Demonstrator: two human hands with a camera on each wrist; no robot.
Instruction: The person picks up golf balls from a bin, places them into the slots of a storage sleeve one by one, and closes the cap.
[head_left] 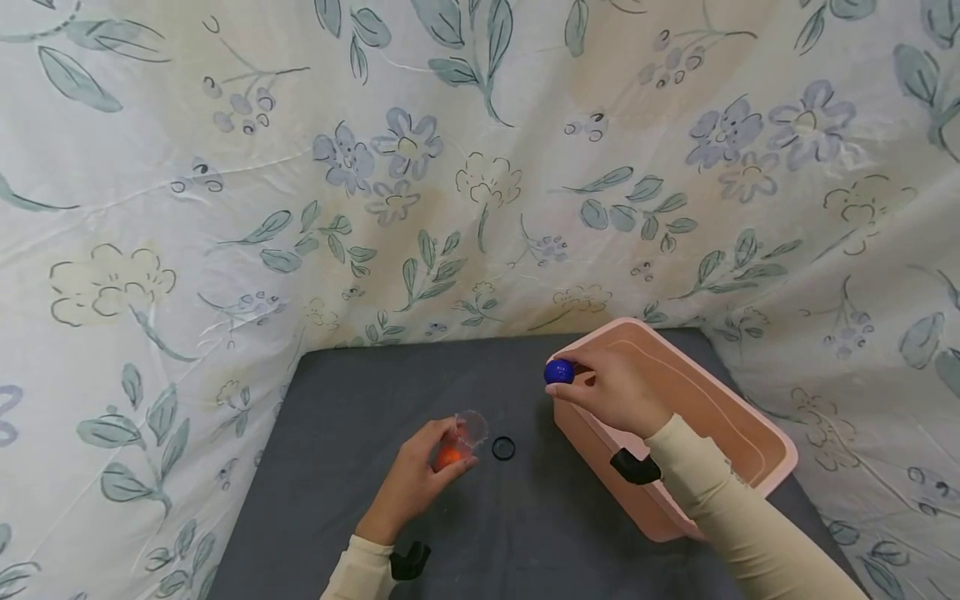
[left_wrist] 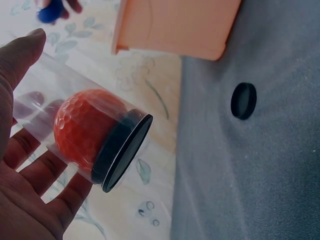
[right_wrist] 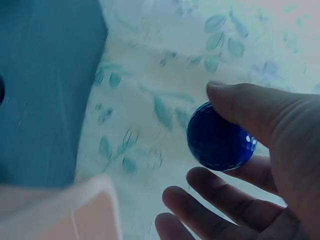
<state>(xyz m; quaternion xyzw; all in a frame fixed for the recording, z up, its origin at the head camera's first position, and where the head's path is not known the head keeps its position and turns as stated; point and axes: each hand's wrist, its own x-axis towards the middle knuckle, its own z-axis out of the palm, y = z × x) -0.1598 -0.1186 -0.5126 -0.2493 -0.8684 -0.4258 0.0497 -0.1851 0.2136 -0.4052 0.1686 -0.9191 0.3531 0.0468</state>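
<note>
My left hand [head_left: 416,475] grips a clear plastic tube [left_wrist: 42,75] above the table. Inside the tube an orange golf ball [left_wrist: 82,127] rests against a black end cap [left_wrist: 127,150] that closes one end; the other end looks uncapped in the head view. My right hand [head_left: 618,390] pinches a blue golf ball [right_wrist: 217,137] between thumb and forefinger, the other fingers held loosely apart. It is over the left rim of a pink bin [head_left: 600,467]. A loose black cap [head_left: 503,448] lies on the table, right of the tube.
The pink bin stands at the right of the dark grey cloth-covered table [head_left: 360,400], its inside only partly visible behind my right arm. A floral curtain [head_left: 420,167] hangs behind the table and along both sides. Black straps circle both wrists.
</note>
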